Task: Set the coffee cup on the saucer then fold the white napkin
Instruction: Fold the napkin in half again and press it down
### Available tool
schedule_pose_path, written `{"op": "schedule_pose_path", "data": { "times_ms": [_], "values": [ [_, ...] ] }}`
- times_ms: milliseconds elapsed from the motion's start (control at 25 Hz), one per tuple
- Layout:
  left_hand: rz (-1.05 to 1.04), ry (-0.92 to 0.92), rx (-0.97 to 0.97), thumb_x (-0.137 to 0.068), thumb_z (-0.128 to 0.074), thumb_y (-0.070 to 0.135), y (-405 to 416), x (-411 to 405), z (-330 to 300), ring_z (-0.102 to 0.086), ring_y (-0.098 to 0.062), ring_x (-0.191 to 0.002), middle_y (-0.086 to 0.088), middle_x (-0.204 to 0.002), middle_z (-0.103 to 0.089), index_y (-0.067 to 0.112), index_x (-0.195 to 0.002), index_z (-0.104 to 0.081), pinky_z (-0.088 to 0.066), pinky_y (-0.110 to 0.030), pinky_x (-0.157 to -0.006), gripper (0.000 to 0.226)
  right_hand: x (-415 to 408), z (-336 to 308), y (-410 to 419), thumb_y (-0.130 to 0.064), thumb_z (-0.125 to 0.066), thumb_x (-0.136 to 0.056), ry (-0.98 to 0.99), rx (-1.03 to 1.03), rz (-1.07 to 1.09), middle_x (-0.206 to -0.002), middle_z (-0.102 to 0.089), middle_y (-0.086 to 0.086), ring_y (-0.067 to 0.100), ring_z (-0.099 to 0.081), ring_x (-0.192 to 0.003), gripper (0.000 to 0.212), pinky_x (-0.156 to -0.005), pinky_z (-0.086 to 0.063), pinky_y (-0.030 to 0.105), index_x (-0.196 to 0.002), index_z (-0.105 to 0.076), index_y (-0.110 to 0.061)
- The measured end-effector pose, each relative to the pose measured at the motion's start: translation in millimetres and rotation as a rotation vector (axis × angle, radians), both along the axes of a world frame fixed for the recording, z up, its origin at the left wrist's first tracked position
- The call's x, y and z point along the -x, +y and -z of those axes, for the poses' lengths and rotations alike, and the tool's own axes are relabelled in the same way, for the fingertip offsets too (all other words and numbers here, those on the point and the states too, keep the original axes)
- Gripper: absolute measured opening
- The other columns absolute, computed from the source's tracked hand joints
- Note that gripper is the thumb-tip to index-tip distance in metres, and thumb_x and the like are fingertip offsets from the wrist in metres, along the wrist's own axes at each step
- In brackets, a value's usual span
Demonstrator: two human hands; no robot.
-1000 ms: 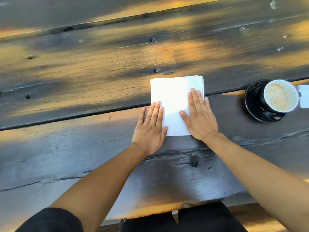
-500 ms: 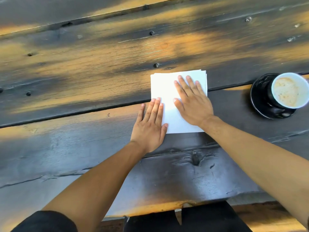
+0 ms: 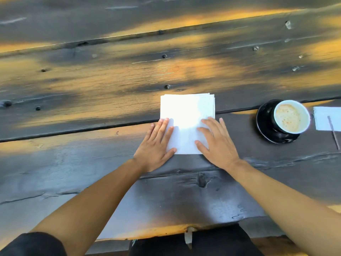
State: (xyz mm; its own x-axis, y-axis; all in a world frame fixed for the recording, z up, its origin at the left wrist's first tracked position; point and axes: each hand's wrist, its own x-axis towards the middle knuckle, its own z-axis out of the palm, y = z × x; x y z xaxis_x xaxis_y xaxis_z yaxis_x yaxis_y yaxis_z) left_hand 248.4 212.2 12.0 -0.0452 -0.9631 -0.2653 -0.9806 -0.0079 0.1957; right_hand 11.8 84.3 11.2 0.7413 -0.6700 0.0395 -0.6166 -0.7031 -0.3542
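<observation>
The folded white paper napkin (image 3: 187,117), a layered square with its far-right edges slightly fanned, lies flat on the dark weathered plank bench (image 3: 92,89), across the seam between two boards. The left hand (image 3: 156,146) lies palm down with fingers together over the napkin's near-left edge, its grip flat and open, holding nothing. The right hand (image 3: 216,143), which half a second ago lay further up over the middle of the napkin, has slid back to the near-right corner, fingers spread and flat, likewise closing on nothing; more of the bright napkin face now shows. To the right, well apart, the white-lined black coffee cup (image 3: 290,118), filled with pale foamy coffee, stands on the glossy black round saucer (image 3: 263,122). At the far right edge lies another white sheet (image 3: 326,117) with a thin dark stick (image 3: 334,134) across it, not in view half a second ago. The bench boards are rough, cracked and knotted, studded with dark bolt heads and streaked with orange light. Dark clothing shows at the near edge.
</observation>
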Motion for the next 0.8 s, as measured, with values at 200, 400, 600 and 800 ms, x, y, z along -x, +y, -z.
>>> {"op": "schedule_pose_path", "data": {
  "times_ms": [200,400,600,800],
  "values": [
    [0.215,0.021,0.188,-0.093,-0.066,0.033,14.2,-6.7,-14.1,-0.06,-0.037,-0.121,-0.017,-0.123,-0.065,0.003,-0.11,-0.068,-0.051,-0.046,-0.103,0.034,32.3,-7.5,9.3,-0.023,-0.075,-0.081,0.049,-0.004,-0.146,-0.119,-0.064,0.011,0.028,-0.059,-0.116,0.037,-0.122,-0.031,0.047,-0.114,-0.069,-0.008],
    [0.238,-0.085,0.263,-0.081,-0.078,0.013,12.4,11.9,-26.9,-0.071,-0.03,-0.092,-0.01,-0.088,-0.071,0.005,-0.078,-0.073,-0.06,-0.034,-0.072,0.01,31.7,-16.4,0.6,-0.011,-0.083,-0.067,0.077,0.112,-0.219,-0.107,-0.074,0.009,0.026,-0.071,-0.104,0.029,-0.109,-0.049,0.047,-0.095,-0.077,-0.006],
    [0.005,0.043,0.218,-0.076,-0.078,0.005,13.4,27.6,-49.0,-0.061,-0.031,-0.066,-0.012,-0.073,-0.062,0.004,-0.07,-0.063,-0.055,-0.037,-0.059,0.016,24.8,-30.0,0.6,-0.006,-0.082,-0.069,0.067,0.112,-0.225,-0.096,-0.078,0.006,0.023,-0.075,-0.096,0.014,-0.105,-0.052,0.046,-0.083,-0.079,-0.007],
    [-0.287,0.197,0.16,-0.092,-0.058,0.008,34.8,35.2,-77.5,-0.057,-0.034,-0.071,-0.015,-0.08,-0.061,-0.001,-0.086,-0.059,-0.045,-0.041,-0.063,0.011,27.5,-51.0,11.3,-0.006,-0.065,-0.09,0.013,-0.065,-0.152,-0.12,-0.072,0.011,0.028,-0.064,-0.123,0.015,-0.119,-0.037,0.043,-0.103,-0.071,-0.003]
  ]
}}
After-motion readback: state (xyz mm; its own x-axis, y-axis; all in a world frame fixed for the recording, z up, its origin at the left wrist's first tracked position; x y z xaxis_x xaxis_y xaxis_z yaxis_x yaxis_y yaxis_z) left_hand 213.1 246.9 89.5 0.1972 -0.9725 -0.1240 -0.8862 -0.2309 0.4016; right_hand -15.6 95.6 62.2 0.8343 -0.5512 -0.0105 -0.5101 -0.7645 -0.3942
